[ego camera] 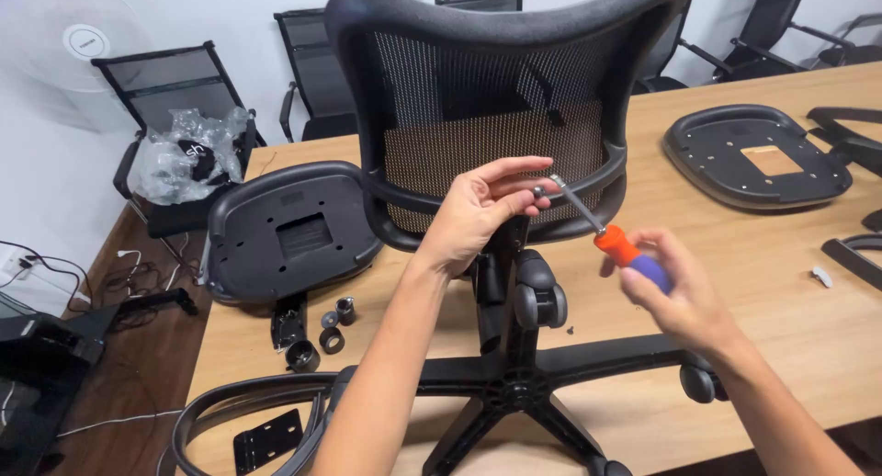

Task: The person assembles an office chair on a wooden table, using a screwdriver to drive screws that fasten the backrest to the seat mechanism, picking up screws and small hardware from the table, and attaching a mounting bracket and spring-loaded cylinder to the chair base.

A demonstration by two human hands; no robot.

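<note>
My left hand pinches a small metal screw between thumb and fingers, right in front of the lower edge of a black mesh chair backrest. My right hand grips a screwdriver with an orange and purple handle. Its metal shaft points up and left, and the tip meets the screw. Below my hands a black star-shaped wheeled chair base lies on the wooden table.
A black seat pan lies upside down at left, another seat pan at right. Small black fittings, a curved armrest loop and a metal bracket sit near the front left edge. Office chairs and a fan stand behind.
</note>
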